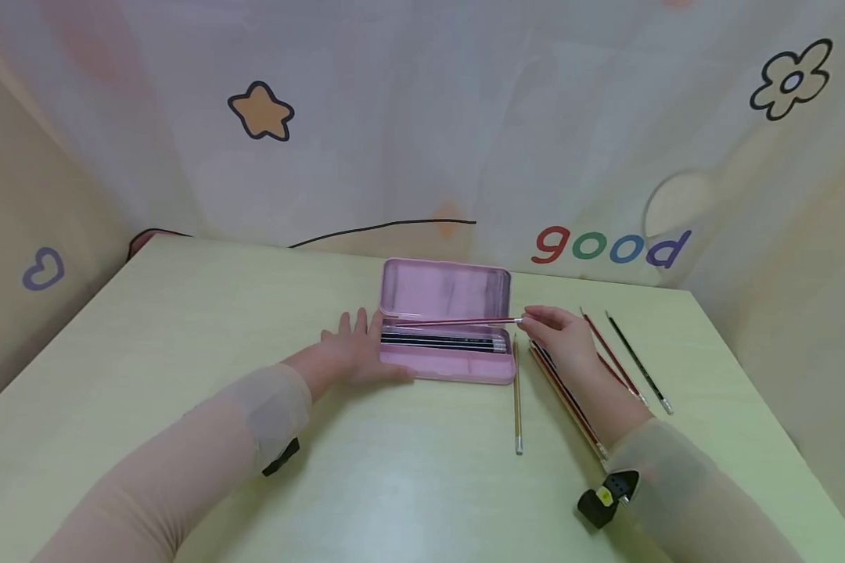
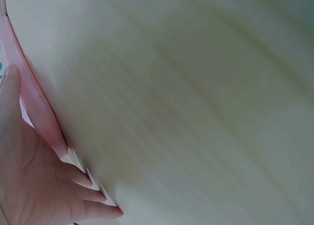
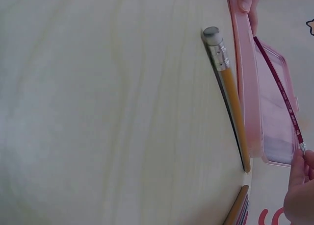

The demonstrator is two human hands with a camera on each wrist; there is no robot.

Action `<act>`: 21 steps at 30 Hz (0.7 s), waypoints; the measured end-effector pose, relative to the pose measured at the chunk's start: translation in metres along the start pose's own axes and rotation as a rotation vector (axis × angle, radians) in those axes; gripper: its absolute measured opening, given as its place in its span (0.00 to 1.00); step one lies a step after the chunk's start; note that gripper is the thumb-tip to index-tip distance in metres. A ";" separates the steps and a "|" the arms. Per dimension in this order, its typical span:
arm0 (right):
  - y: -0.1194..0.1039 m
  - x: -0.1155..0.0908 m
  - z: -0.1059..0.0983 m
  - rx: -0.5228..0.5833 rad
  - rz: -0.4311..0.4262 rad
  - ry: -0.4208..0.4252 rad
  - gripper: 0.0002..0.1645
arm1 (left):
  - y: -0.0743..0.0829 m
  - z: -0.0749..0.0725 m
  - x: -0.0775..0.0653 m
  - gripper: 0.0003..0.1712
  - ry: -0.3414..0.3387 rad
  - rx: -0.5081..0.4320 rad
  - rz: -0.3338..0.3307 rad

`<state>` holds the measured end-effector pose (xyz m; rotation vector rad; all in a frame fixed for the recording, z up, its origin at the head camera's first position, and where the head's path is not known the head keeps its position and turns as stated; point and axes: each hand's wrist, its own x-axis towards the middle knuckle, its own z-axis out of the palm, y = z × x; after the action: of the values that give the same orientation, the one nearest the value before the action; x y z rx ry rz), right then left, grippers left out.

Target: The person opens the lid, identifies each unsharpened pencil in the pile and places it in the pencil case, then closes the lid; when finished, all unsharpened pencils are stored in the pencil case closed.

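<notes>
A pink pencil case lies with its lid raised at the back. Several black pencils lie side by side in it. At its left end rests my left hand, fingers spread and straight, thumb along the front edge. In the left wrist view that thumb lies on the pink wall. Thumb and fingers of my right hand pinch a dark red pencil by its eraser end. This pencil lies lengthwise over the back of the case, its far end near my left fingers.
A yellow pencil lies just right of the case. Beneath my right forearm is a bundle of pencils. Farther right lie a red pencil and a black pencil. A printed cloth hangs behind the table.
</notes>
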<state>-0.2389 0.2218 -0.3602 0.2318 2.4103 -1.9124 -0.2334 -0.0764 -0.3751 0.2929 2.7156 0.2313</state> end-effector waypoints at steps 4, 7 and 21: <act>0.002 0.000 0.003 -0.006 -0.001 -0.006 0.27 | 0.001 0.000 0.000 0.69 0.003 -0.005 0.005; 0.003 0.001 0.006 0.007 0.005 -0.008 0.27 | 0.000 0.001 0.000 0.70 -0.003 -0.007 0.010; 0.002 0.011 0.018 -0.142 -0.037 0.007 0.21 | -0.001 0.001 0.001 0.69 -0.002 -0.012 0.013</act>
<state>-0.2501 0.2057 -0.3683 0.1886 2.5581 -1.7472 -0.2339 -0.0769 -0.3762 0.3071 2.7098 0.2502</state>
